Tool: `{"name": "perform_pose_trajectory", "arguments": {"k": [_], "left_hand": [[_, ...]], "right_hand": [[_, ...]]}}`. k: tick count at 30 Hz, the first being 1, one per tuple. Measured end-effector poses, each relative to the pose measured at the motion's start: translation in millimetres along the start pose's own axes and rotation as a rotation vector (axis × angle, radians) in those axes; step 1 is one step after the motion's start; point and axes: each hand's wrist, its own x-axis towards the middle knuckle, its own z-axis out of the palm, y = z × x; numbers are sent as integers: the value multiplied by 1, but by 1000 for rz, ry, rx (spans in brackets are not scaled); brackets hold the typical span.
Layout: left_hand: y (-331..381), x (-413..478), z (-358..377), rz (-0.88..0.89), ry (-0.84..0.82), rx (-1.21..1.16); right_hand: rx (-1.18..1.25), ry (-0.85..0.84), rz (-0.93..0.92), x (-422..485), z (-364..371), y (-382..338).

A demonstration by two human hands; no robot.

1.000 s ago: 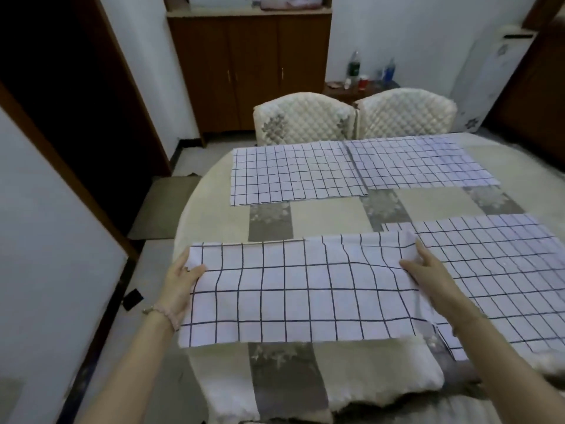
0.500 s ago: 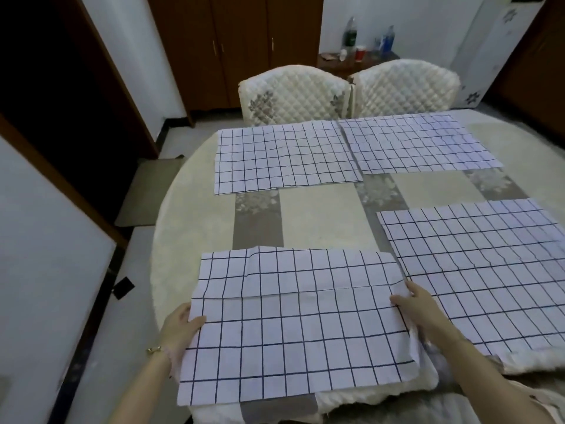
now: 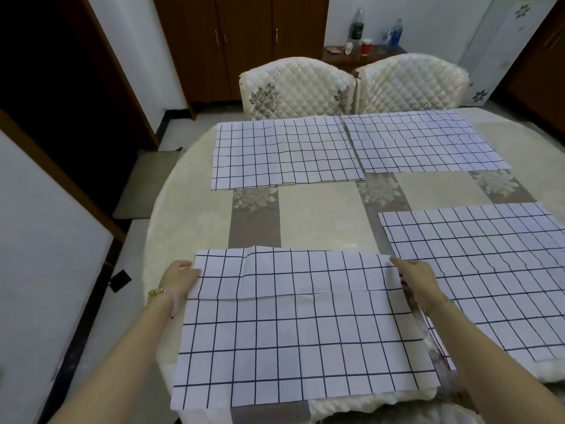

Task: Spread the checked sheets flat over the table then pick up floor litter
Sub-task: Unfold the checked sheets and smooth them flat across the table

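White fabric crossed by dark blue checks makes up the nearest checked sheet (image 3: 299,328). It lies on the near left part of the round surface (image 3: 318,215), which is covered by a cream and grey-brown patchwork cloth. The sheet's near edge reaches the rim in front of the person. A fold line runs across the sheet from side to side, and a small ridge stands up along its far edge.

The left hand (image 3: 179,278), with a gold bracelet (image 3: 156,291) at the wrist, is at the sheet's left edge near the far corner. Its thumb lies on top of the fabric and its other fingers pass under the edge, so it pinches the sheet there. The right hand (image 3: 417,280) is at the far right corner. Its fingers (image 3: 397,264) stretch straight along the right edge towards the corner and rest on the fabric. The thumb is hidden, so I cannot tell whether this hand grips the sheet or only presses it.

Three more checked sheets lie flat on the surface. The right-hand sheet (image 3: 489,270) is just beside the right hand, with its left edge next to the nearest sheet. The far left sheet (image 3: 284,153) and the far right sheet (image 3: 425,142) lie side by side, almost touching.

Behind them stand two cream quilted chairs (image 3: 296,87), with a brown wooden cabinet (image 3: 244,41) against the wall. A small black scrap (image 3: 120,280) lies on the pale floor (image 3: 101,347) left of the surface.
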Motion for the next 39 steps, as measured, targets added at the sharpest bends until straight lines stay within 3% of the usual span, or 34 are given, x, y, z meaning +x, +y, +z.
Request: {"name": "perform_pose_trajectory", "arguments": {"k": [6, 11, 15, 22, 29, 34, 39], "left_hand": [[15, 17, 7, 6, 35, 6], [18, 15, -1, 150, 50, -267], [12, 24, -2, 143, 2, -348], [-1, 36, 10, 84, 11, -104], [-5, 41, 10, 107, 79, 105], [-13, 17, 3, 91, 57, 7], [-52, -15, -17, 22, 12, -15]], "right_hand": [[59, -71, -50, 21, 7, -15], [215, -47, -266, 18, 3, -25], [212, -33, -248, 21, 4, -16], [-120, -71, -107, 32, 13, -6], [-166, 37, -117, 35, 18, 1], [-94, 13, -114, 25, 9, 8], [-189, -44, -87, -8, -10, 33]]}}
